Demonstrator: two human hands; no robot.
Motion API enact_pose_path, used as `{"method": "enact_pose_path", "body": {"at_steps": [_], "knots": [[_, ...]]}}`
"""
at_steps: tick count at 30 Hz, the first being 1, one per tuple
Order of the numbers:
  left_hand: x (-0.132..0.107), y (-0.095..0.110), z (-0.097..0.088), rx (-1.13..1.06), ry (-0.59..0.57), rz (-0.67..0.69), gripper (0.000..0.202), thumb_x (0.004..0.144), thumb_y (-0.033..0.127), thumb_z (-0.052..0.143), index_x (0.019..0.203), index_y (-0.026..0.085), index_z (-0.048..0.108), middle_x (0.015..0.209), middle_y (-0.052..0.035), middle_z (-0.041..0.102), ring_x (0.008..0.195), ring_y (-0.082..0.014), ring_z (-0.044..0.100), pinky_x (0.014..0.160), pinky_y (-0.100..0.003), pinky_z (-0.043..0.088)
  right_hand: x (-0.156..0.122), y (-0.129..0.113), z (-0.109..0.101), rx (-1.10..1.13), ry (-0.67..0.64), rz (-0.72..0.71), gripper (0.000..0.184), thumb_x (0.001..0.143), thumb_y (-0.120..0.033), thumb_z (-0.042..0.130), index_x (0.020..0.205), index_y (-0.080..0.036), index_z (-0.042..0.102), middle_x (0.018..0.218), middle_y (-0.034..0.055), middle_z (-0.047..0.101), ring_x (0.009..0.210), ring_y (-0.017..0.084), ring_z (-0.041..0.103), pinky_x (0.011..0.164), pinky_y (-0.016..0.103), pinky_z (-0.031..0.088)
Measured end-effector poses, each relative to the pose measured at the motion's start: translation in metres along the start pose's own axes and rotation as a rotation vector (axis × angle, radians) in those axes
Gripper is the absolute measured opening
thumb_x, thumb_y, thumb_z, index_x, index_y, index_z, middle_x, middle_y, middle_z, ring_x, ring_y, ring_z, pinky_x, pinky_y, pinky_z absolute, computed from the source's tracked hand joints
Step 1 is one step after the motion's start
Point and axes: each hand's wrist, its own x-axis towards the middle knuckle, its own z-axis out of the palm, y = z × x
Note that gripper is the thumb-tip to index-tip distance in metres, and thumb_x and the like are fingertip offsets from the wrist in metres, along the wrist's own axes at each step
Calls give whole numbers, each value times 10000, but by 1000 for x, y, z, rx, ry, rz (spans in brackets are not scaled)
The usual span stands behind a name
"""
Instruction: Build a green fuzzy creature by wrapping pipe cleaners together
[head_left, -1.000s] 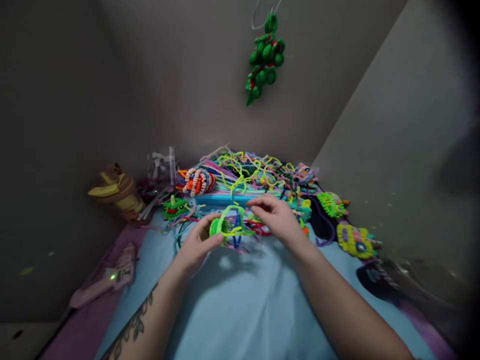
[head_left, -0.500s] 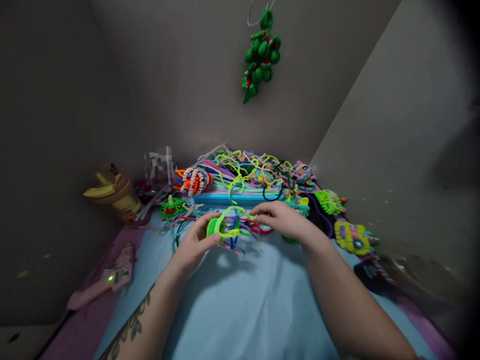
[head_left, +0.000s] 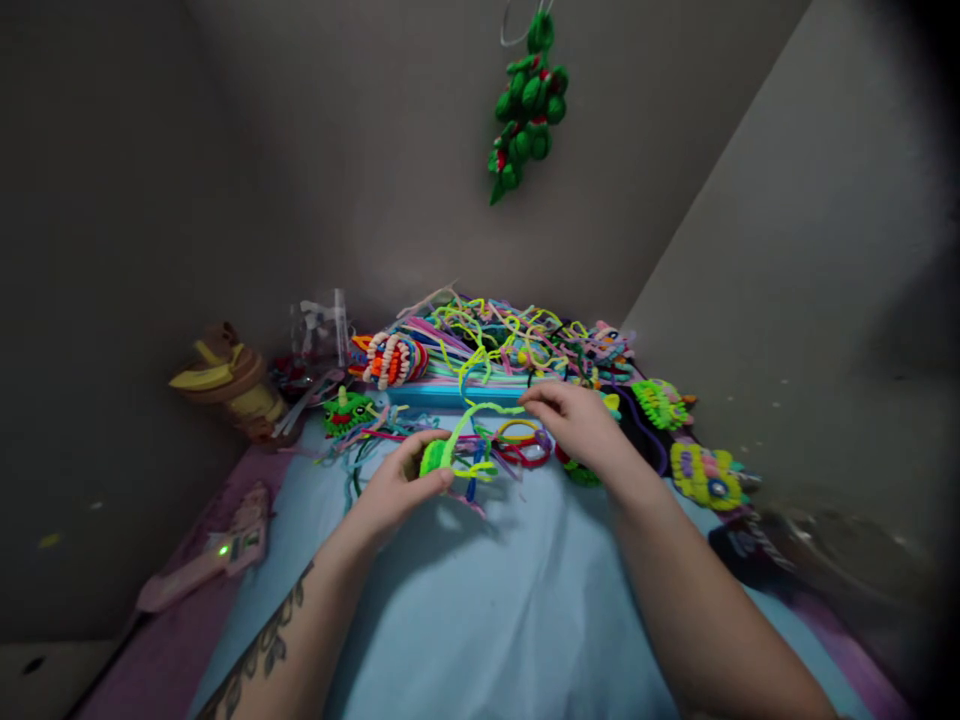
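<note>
My left hand [head_left: 405, 482] is closed around a small coil of green pipe cleaner [head_left: 435, 457], thumb at the front and fingers behind. From the coil a light green pipe cleaner strand [head_left: 484, 408] arcs up and to the right. My right hand [head_left: 574, 420] pinches the far end of that strand between thumb and fingertips. Short yellow-green ends [head_left: 476, 470] stick out from the coil's right side. Behind and below the hands lie loose pipe cleaners, among them a red loop [head_left: 531, 460] and blue pieces.
A blue tray [head_left: 450, 398] stands behind, with a heap of pipe cleaners [head_left: 517, 335] around it. Finished fuzzy figures [head_left: 346, 412] sit at both sides. A pink glue gun [head_left: 214, 565] with a lit green light lies left. A green ornament [head_left: 531, 105] hangs above.
My right hand has moved up and slightly right, drawing the light green strand out from a loop into a longer arc. My left hand keeps the coil in nearly the same spot.
</note>
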Motion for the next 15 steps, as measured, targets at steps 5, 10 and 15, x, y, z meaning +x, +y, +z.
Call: {"method": "enact_pose_path", "body": {"at_steps": [5, 10, 15], "knots": [[-2, 0, -1, -82, -45, -6, 523, 637, 334, 797, 1104, 196, 604, 991, -54, 599, 870, -195, 549, 709, -280, 481, -2, -4, 12, -202, -297, -158, 154, 817, -127, 569, 824, -186, 711, 856, 65, 709, 814, 196, 623, 734, 287, 430], [-4, 2, -2, -56, -111, 1, 510, 647, 331, 791, 1113, 219, 616, 1006, -51, 612, 872, -202, 560, 712, -280, 478, -5, -4, 23, -261, -313, -265, 135, 793, -112, 595, 771, -191, 702, 853, 71, 644, 852, 205, 567, 780, 306, 411], [-5, -1, -1, 77, -157, 38, 520, 650, 321, 787, 1136, 228, 627, 1102, -57, 632, 985, -238, 568, 832, -311, 459, -5, -7, 21, -164, -93, -192, 175, 794, -95, 537, 772, -183, 687, 803, 59, 605, 814, 202, 564, 766, 319, 427]]}}
